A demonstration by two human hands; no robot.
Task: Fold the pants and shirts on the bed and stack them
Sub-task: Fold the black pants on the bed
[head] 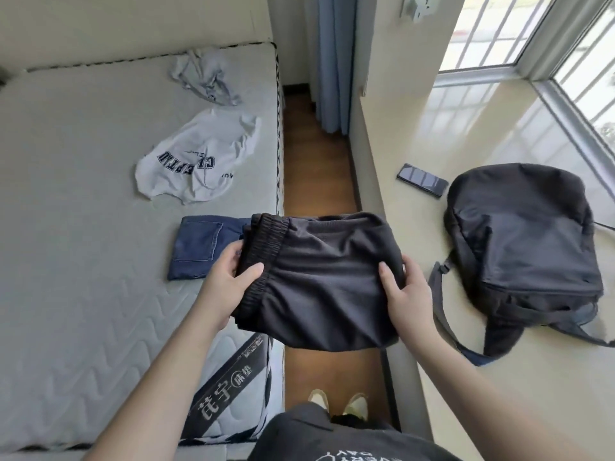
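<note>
Folded dark grey pants (pixel 319 281) with an elastic waistband hang in the air over the gap beside the bed. My left hand (pixel 229 281) grips their waistband end, thumb on top. My right hand (pixel 406 294) grips the opposite side, thumb on the fabric. Folded blue jeans (pixel 199 247) lie on the mattress (pixel 66 261) just left of the pants, partly hidden by them. Farther back lies a crumpled white shirt (pixel 196 161) with dark lettering. A crumpled light grey garment (pixel 206 74) sits near the far edge of the bed.
A narrow strip of wooden floor (pixel 312 154) runs between the bed and a pale window ledge (pixel 466 134). On the ledge lie a black backpack (pixel 522 247) and a dark phone (pixel 422 179). My feet stand on the floor below.
</note>
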